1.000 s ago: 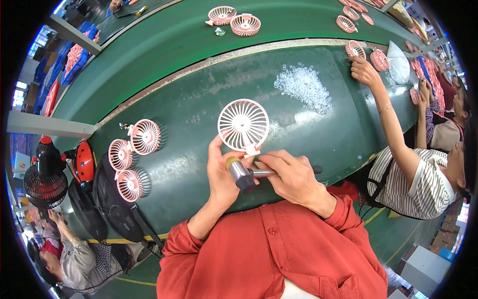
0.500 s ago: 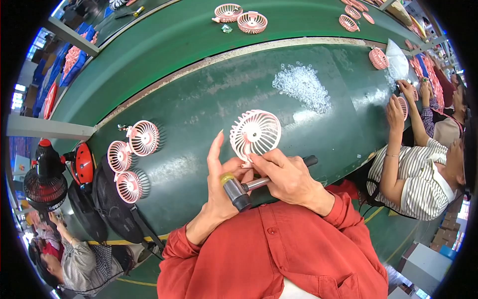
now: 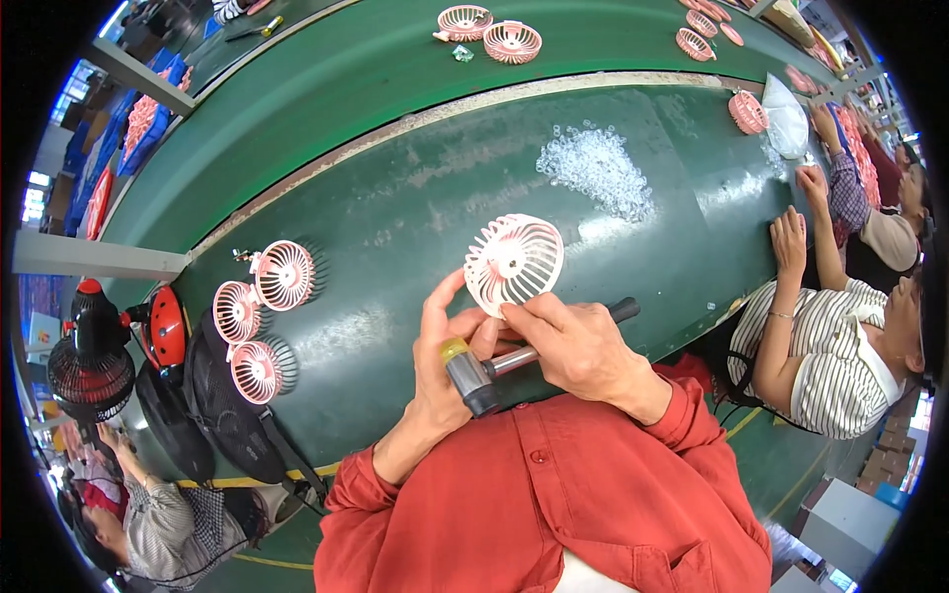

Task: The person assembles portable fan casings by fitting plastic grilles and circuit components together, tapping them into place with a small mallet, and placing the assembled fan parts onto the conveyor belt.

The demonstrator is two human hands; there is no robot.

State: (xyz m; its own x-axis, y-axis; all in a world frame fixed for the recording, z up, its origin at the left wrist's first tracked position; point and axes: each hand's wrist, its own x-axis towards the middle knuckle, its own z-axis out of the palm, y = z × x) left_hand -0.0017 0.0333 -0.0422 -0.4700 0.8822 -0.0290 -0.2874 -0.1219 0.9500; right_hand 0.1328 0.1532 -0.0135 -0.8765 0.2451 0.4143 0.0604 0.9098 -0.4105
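Note:
Over the near part of the green worktable, a pink fan housing [image 3: 529, 262] with curved ribs is held between both hands. My left hand [image 3: 432, 368] curls its fingers against the housing's lower left side. My right hand [image 3: 585, 358] pinches its lower rim between thumb and fingers. That same hand also keeps a mallet [image 3: 465, 378] tucked in the palm. The mallet's dark head with a yellowish face lies in front of my left palm, and its black grip end sticks out to the right. The undersides of the fingers are hidden.
Small clear rings [image 3: 598, 170] lie heaped beyond my hands. Three pink fan housings [image 3: 255, 372] sit at left, near a black bag [image 3: 237, 415] and a red-black fan [image 3: 89, 376]. More housings ride the green conveyor [image 3: 376, 84]. A co-worker in stripes [image 3: 830, 346] sits at right.
The housing has shifted slightly right and turned, and my left fingers have closed in against it. Housings on the conveyor have moved right. The striped co-worker's hands have come off a pink part.

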